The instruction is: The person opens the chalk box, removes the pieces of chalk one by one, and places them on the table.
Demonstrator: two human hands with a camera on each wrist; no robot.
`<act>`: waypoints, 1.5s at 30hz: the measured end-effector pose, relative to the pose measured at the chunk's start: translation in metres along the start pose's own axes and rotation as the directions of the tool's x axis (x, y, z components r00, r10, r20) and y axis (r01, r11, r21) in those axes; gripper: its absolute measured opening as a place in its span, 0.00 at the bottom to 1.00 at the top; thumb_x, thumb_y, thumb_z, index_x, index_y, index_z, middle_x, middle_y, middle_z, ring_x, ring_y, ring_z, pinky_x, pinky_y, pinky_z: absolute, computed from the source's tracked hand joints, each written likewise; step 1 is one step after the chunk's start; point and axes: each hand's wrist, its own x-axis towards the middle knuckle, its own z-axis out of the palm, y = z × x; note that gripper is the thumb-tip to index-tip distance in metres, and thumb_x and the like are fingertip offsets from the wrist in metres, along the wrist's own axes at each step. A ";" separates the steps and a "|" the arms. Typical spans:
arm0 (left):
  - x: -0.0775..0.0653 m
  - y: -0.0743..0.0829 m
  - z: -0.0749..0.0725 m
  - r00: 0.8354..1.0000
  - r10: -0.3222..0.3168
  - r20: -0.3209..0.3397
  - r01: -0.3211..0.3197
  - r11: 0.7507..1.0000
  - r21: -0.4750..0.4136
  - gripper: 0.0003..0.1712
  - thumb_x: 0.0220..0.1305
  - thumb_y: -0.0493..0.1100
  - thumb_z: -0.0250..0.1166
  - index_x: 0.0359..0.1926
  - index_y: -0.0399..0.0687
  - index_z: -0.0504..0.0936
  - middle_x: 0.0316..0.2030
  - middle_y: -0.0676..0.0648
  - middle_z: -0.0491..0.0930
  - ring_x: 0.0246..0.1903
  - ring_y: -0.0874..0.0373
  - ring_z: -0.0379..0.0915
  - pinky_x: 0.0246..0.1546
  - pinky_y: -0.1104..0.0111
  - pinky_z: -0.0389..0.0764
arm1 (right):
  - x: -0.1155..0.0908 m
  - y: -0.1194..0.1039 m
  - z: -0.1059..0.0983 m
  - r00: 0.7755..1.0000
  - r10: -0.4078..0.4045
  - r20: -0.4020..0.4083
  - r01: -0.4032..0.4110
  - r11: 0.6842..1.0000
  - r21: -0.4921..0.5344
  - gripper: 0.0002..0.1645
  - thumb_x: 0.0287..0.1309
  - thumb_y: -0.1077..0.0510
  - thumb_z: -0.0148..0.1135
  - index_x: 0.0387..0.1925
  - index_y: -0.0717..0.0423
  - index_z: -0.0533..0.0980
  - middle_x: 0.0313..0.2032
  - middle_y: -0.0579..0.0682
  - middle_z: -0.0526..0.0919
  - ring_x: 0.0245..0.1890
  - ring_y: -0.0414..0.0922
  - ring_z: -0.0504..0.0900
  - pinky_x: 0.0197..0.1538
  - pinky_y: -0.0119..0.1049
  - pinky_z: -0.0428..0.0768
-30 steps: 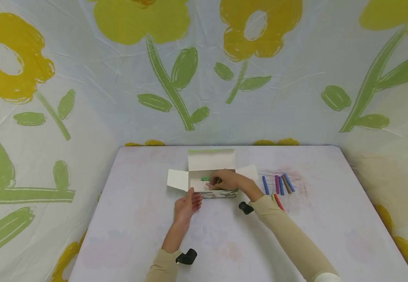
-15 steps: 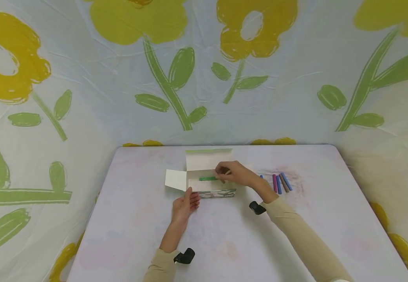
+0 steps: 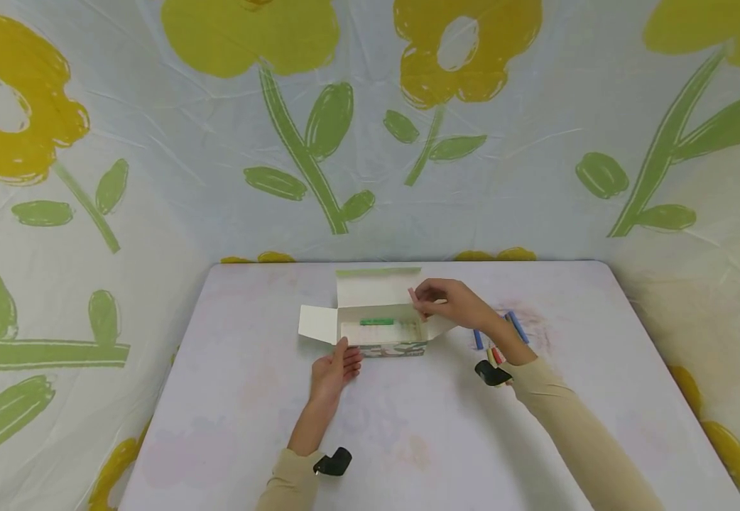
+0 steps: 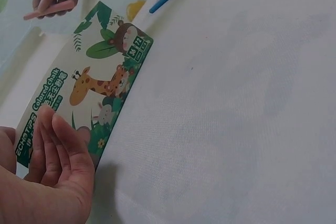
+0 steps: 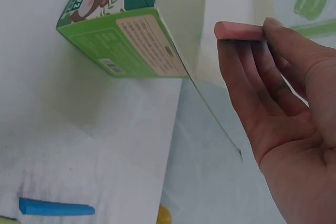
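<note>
My right hand pinches a pink chalk stick between thumb and fingertips, raised above the right end of an opened cardboard chalk box. In the left wrist view the box front shows cartoon animals and the words "Colored chalk". At its front left corner my left hand holds the box, thumb at the edge and fingers against the front wall. Inside, a green chalk stick lies along the length, above paler sticks too small to tell apart.
Right of the box lie several chalk sticks on the table, among them a blue one, another blue one and a red one. My right forearm covers some. The box's left flap and back lid stand unfolded.
My right hand has come up out of the box and shifted right, now with the pink chalk in its fingertips. More of the box's inside shows. The left hand has stayed at the corner.
</note>
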 end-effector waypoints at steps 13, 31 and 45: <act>-0.001 0.001 0.000 1.000 0.008 -0.003 -0.008 1.000 0.002 0.31 0.76 0.56 0.61 0.49 0.24 0.81 0.33 0.46 0.86 0.29 0.63 0.80 0.34 0.73 0.82 | -0.034 0.006 -0.042 0.982 0.173 -0.070 -0.161 0.976 0.146 0.17 0.72 0.60 0.63 0.55 0.68 0.77 0.45 0.60 0.85 0.45 0.49 0.86 0.50 0.41 0.86; 0.001 -0.001 -0.001 1.000 0.010 -0.009 -0.010 1.000 -0.006 0.31 0.74 0.57 0.63 0.47 0.26 0.82 0.30 0.48 0.85 0.28 0.63 0.79 0.32 0.74 0.82 | -0.098 0.038 -0.073 0.934 0.332 -0.131 -0.316 0.940 0.125 0.23 0.75 0.53 0.61 0.60 0.67 0.73 0.49 0.65 0.83 0.45 0.47 0.87 0.50 0.32 0.85; 0.001 -0.001 -0.002 1.000 -0.002 -0.001 0.003 1.000 0.012 0.31 0.75 0.57 0.62 0.47 0.26 0.82 0.32 0.47 0.85 0.29 0.62 0.80 0.34 0.73 0.82 | -0.148 0.071 -0.062 0.909 0.402 -0.110 -0.388 0.913 0.128 0.24 0.74 0.55 0.61 0.59 0.71 0.73 0.50 0.65 0.83 0.44 0.45 0.86 0.48 0.27 0.83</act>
